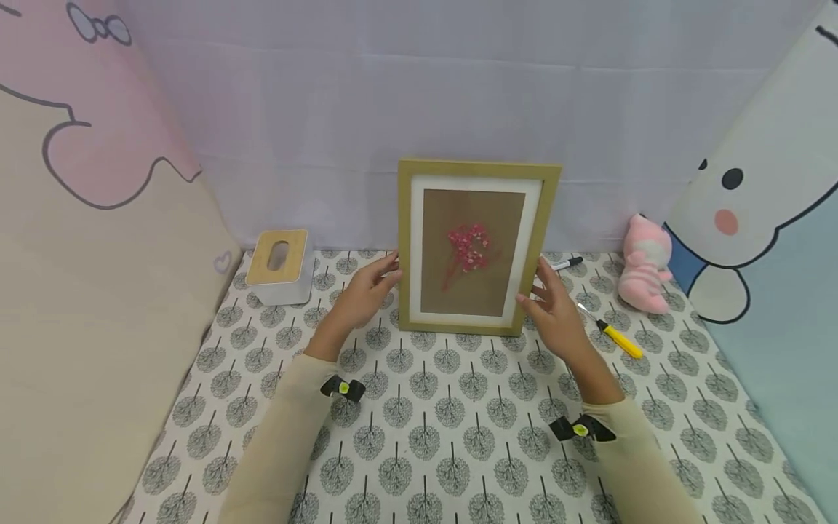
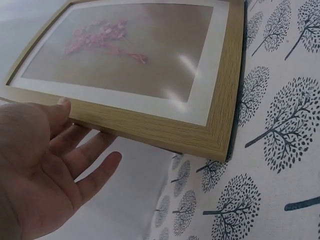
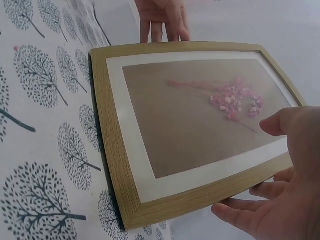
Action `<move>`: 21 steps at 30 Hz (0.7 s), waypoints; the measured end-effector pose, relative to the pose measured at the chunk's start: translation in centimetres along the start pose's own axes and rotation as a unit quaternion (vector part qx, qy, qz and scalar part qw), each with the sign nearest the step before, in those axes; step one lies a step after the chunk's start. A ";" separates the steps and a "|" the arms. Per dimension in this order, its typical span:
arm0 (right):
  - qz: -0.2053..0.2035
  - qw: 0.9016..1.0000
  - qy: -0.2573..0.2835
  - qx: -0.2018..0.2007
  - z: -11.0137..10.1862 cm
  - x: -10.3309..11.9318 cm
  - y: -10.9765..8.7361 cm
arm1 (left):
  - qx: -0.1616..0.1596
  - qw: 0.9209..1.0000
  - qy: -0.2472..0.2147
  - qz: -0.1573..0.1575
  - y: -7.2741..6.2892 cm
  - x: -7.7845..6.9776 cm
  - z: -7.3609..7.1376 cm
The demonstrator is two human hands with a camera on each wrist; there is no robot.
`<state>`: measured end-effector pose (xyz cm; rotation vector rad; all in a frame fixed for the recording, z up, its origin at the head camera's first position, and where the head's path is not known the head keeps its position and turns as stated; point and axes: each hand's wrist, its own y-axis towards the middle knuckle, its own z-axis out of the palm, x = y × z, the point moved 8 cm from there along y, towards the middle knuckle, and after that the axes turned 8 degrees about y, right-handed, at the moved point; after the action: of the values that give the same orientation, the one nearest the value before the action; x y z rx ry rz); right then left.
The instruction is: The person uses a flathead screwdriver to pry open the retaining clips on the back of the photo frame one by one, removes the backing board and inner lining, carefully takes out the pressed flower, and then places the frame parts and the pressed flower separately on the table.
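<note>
A picture frame [image 1: 468, 325] with a light wood border stands upright on the patterned cloth. Behind its glass, a white mat surrounds pink pressed flowers on brown backing. At its left side my left hand [image 1: 369, 291] holds the border; in the left wrist view the thumb [image 2: 62, 111] lies at the border's edge and the fingers reach behind. My right hand [image 1: 556, 313] is around the opposite side, its thumb [image 3: 275, 122] in front and its fingers along and behind the edge. Whether that thumb presses the glass is unclear. The back of the frame is hidden.
To the left stands a white tissue box [image 1: 281, 280] with a wooden lid. Right of the frame lie a black-capped marker [image 1: 567, 263] and a yellow-handled screwdriver [image 1: 618, 338]. A pink plush toy [image 1: 644, 266] sits at the back right. A white curtain [image 1: 327, 145] hangs behind.
</note>
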<state>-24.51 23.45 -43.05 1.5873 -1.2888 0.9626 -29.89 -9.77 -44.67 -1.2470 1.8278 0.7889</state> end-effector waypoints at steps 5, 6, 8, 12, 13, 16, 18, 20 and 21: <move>0.012 0.999 0.041 0.002 0.8 0.5 0.0 | -0.013 1.000 -0.025 0.001 0.9 0.8 -0.3; 0.012 0.999 0.047 0.002 1.0 0.6 0.1 | -0.017 0.999 -0.029 0.004 1.0 0.9 -0.4; 0.006 0.999 0.053 0.000 1.2 0.7 0.2 | -0.020 0.999 -0.038 0.015 1.2 0.8 -0.6; -0.013 0.997 0.071 0.001 1.3 1.0 0.6 | -0.017 0.998 -0.061 0.026 0.8 0.1 -0.9; -0.015 0.997 0.080 0.003 1.4 1.0 0.7 | -0.014 0.997 -0.065 0.028 0.5 -0.3 -0.9; -0.008 0.994 0.109 0.010 1.6 1.0 0.9 | 0.001 0.997 -0.068 0.036 -0.8 -1.4 -1.2; 0.006 0.992 0.126 0.012 1.9 0.8 1.1 | 0.010 0.997 -0.063 0.050 -2.0 -2.5 -1.4; 0.017 0.990 0.139 0.015 2.3 0.6 1.3 | 0.013 0.996 -0.052 0.067 -3.2 -3.6 -1.8; 0.019 0.990 0.142 0.016 2.5 0.6 1.4 | 0.012 0.996 -0.047 0.075 -3.8 -4.3 -1.9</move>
<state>-25.68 20.75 -43.19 1.3929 -1.1130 1.1915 -25.89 -10.62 -40.28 -1.0492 1.8644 0.8906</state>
